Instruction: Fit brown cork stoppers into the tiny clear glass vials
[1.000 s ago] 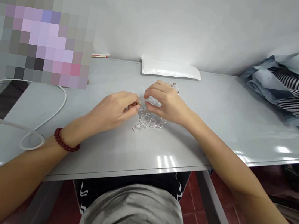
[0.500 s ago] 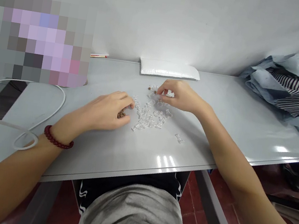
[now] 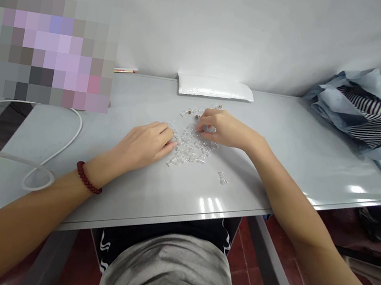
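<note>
Many tiny clear glass bottles [image 3: 189, 152] lie heaped on the grey table [image 3: 155, 185]. At the heap's left edge rests my left hand [image 3: 150, 141], its fingers curled closed. Small brown pieces like cork stoppers showed inside it a moment ago; the fingers now hide them. My right hand [image 3: 215, 124] reaches into the far right of the heap, thumb and fingertips closed in a pinch. A brown speck shows at those fingertips, too small to name. Behind them, a few bottles with brown stoppers [image 3: 197, 116] lie in a loose row. One bottle [image 3: 222, 178] lies apart, nearer me.
A white padded envelope [image 3: 215, 88] lies against the back wall. Crumpled blue cloth with a striped lining [image 3: 372, 113] fills the right end. A white cable [image 3: 79, 127] loops across the left side, near my left forearm. A thin pen-like stick [image 3: 124, 71] lies at the back left.
My left hand has closed over the brown pieces and shifted slightly right. The right hand has come down and nearer me, uncovering bottles behind it. The lone bottle appears slightly moved.
</note>
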Demonstrator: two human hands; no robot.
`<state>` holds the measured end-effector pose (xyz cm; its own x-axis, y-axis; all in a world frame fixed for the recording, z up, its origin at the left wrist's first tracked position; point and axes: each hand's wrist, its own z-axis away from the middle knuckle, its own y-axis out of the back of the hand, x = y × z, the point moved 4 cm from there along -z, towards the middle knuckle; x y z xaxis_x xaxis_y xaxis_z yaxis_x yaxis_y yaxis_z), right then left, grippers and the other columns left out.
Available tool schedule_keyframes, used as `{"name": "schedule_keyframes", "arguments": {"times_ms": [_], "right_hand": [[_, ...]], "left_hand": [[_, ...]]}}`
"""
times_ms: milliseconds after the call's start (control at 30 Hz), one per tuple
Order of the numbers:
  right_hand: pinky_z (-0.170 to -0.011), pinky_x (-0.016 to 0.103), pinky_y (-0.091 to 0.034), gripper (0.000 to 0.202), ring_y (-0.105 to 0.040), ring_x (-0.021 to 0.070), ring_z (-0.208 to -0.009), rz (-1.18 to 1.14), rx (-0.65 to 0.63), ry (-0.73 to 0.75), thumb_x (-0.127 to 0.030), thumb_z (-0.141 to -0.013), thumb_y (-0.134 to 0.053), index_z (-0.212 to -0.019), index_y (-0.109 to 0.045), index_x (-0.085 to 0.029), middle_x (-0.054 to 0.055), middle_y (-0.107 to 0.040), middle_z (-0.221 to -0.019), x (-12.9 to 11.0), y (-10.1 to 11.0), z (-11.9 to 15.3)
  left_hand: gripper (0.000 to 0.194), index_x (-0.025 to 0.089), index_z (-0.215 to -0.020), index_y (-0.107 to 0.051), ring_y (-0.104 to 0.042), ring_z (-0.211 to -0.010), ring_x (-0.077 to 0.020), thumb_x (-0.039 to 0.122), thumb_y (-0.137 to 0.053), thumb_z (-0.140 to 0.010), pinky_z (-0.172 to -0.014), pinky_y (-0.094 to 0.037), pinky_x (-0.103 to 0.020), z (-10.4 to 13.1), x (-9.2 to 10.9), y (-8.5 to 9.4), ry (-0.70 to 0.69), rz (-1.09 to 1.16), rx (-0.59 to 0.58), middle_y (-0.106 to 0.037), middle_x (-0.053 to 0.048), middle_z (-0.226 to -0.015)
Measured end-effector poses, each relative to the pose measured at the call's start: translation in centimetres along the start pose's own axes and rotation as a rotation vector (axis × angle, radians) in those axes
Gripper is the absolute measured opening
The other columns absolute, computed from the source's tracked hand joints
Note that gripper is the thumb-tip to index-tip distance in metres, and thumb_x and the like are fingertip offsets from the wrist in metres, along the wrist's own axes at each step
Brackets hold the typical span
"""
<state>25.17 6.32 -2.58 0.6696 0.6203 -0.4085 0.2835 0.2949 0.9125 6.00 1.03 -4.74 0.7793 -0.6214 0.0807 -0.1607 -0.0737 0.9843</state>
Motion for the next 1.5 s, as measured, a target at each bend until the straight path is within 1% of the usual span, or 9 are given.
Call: {"name": "schedule_keyframes", "arguments": {"times_ms": [167, 467, 733, 833, 933, 1100, 1267, 1400, 1500], "right_hand": [[-0.069, 0.030, -0.039, 0.012, -0.055, 0.0160, -0.075, -0.013, 0.015, -0.031, -0.007, -0.075, -0.058, -0.079, -0.065, -0.015, 0.004, -0.062, -0.083, -0.5, 0.5, 0.0], [-0.062, 0.028, -0.042, 0.006, -0.050, 0.0102, -0.066, -0.577, 0.163, 0.019, -0.015, -0.078, -0.067, -0.083, -0.064, -0.016, 0.000, -0.060, -0.076, -1.6, 1.2, 0.4], [-0.081, 0.033, -0.050, 0.011, -0.062, 0.0167, -0.093, -0.836, 0.059, 0.147, -0.022, -0.084, -0.068, -0.093, -0.064, -0.016, 0.005, -0.067, -0.098, -2.9, 0.0, 0.1], [-0.081, 0.033, -0.052, 0.012, -0.065, 0.0150, -0.087, -0.948, -0.041, 0.169, -0.021, -0.088, -0.065, -0.097, -0.064, -0.015, 0.006, -0.069, -0.098, -3.4, -0.5, 0.1], [-0.074, 0.029, -0.051, 0.011, -0.062, 0.0120, -0.077, -0.870, -0.044, 0.177, -0.022, -0.088, -0.065, -0.095, -0.068, -0.014, 0.003, -0.068, -0.088, -3.6, -0.6, 0.1], [-0.059, 0.026, -0.043, 0.018, -0.054, 0.0109, -0.065, -0.750, 0.004, 0.120, -0.029, -0.086, -0.067, -0.092, -0.073, -0.013, 0.000, -0.064, -0.071, -3.4, -0.6, 0.1], [-0.060, 0.027, -0.041, 0.015, -0.053, 0.0126, -0.066, -0.554, 0.059, 0.129, -0.025, -0.087, -0.062, -0.088, -0.073, -0.014, 0.003, -0.067, -0.076, -3.7, -0.4, 0.0], [-0.065, 0.031, -0.039, 0.015, -0.051, 0.0142, -0.067, -0.167, 0.254, 0.115, -0.019, -0.088, -0.058, -0.079, -0.068, -0.014, 0.004, -0.063, -0.075, -2.3, 0.2, -0.1], [-0.068, 0.032, -0.040, 0.015, -0.052, 0.0159, -0.070, -0.076, 0.297, 0.039, -0.019, -0.089, -0.055, -0.080, -0.066, -0.015, 0.006, -0.063, -0.081, -0.6, 0.1, -0.3]], "left_hand": [[0.024, 0.019, -0.077, -0.052, -0.056, -0.069, -0.0184, 0.034, -0.047, -0.096, -0.055, -0.033, -0.029, 0.0, -0.4, 0.2, 0.033, 0.008, 0.009, -0.059, -0.003, -0.080], [0.023, 0.016, -0.090, -0.062, -0.063, -0.071, -0.0183, 0.031, -0.046, -0.096, -0.061, -0.043, -0.030, 0.4, -0.7, 1.5, 0.080, 0.131, 0.162, -0.067, -0.004, -0.085], [0.025, 0.018, -0.120, -0.058, -0.061, -0.076, -0.0133, 0.024, -0.049, -0.097, -0.063, -0.049, -0.023, 0.8, 1.3, 2.5, -0.088, 0.332, 0.384, -0.064, -0.003, -0.094], [0.028, 0.016, -0.125, -0.056, -0.060, -0.075, -0.0128, 0.019, -0.049, -0.098, -0.063, -0.049, -0.023, 0.8, 1.7, 2.7, -0.147, 0.325, 0.419, -0.064, -0.004, -0.093], [0.027, 0.015, -0.123, -0.059, -0.061, -0.073, -0.0127, 0.017, -0.049, -0.098, -0.064, -0.049, -0.024, 0.8, 1.8, 2.7, -0.184, 0.306, 0.438, -0.064, -0.003, -0.089], [0.019, 0.017, -0.101, -0.066, -0.064, -0.073, -0.0140, 0.019, -0.047, -0.099, -0.065, -0.049, -0.026, 0.8, 1.6, 2.6, -0.190, 0.266, 0.489, -0.068, -0.003, -0.085], [0.018, 0.016, -0.091, -0.065, -0.061, -0.066, -0.0137, 0.020, -0.048, -0.096, -0.059, -0.047, -0.025, 1.0, 1.5, 2.9, -0.125, 0.238, 0.496, -0.068, -0.003, -0.080], [0.019, 0.017, -0.086, -0.064, -0.062, -0.071, -0.0163, 0.025, -0.047, -0.093, -0.066, -0.048, -0.028, 0.7, -0.2, 3.3, 0.017, 0.257, 0.273, -0.068, -0.003, -0.080], [0.021, 0.019, -0.079, -0.062, -0.062, -0.082, -0.0218, 0.030, -0.047, -0.089, -0.075, -0.048, -0.035, 0.3, -2.0, 3.4, 0.059, 0.210, 0.107, -0.068, -0.004, -0.080]]}}
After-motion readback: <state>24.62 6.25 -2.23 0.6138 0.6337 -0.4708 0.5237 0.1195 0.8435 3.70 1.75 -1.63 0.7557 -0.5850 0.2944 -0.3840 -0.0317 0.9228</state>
